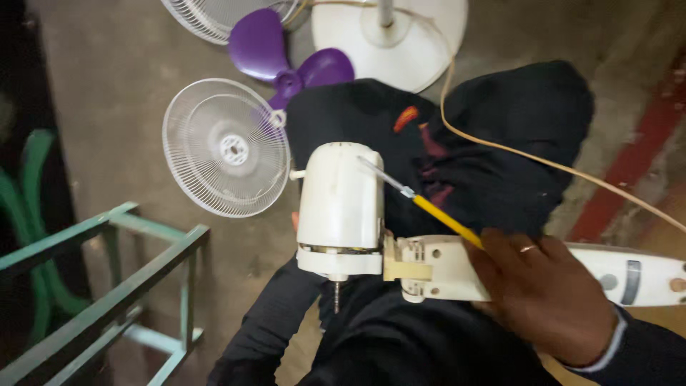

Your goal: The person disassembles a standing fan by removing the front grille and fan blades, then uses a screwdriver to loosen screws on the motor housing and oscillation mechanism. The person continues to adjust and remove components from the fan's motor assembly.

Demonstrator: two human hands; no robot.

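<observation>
Dark trouser legs (400, 343) fill the bottom of the view, and across them lies a white fan body (457, 268), its neck pointing toward 9 o'clock and its control panel toward 3 o'clock. At the neck's end sits the cream motor housing (341, 204), with a bare metal shaft (336, 294) sticking out toward 6 o'clock.

At about 4 o'clock the right hand (539, 293) is clamped on both the fan body and a yellow-handled screwdriver (443, 218); the tool's metal tip reaches toward 10 o'clock and rests on the top of the motor housing. Only a sliver of the left hand (294, 220) shows at the housing's 9 o'clock edge, so I cannot tell how its fingers stand (the dark sleeve below runs up to it).

On the concrete floor (114, 64) at 10 o'clock lies a white wire fan guard (226, 147), flat and round like a shallow basket, with nothing in it. Just beyond, toward 12 o'clock, sit a purple fan blade (282, 61), a second guard (214, 16) and the round white base (400, 43). A tan cord (557, 168) crosses toward 3 o'clock. A green metal frame (121, 286) stands at 8 o'clock.
</observation>
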